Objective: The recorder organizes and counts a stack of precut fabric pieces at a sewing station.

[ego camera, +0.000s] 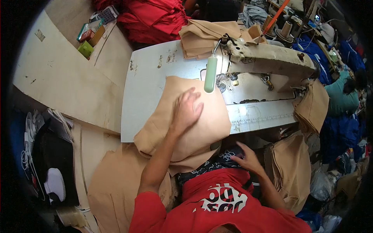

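A tan fabric piece lies over the front left of the sewing machine table and hangs past its edge toward my lap. My left hand rests on it, fingers spread, gripping nothing. The cloth's far edge reaches close to the needle area of the industrial sewing machine. A pale green lamp partly hides that spot. Off the table's front edge, above my lap, my right hand is empty, with thumb and fingers apart.
More tan fabric hangs at my left, and a folded tan stack hangs at my right. Tan pieces lie behind the machine head. Beyond them is a red fabric heap. Thread cones stand at the back right.
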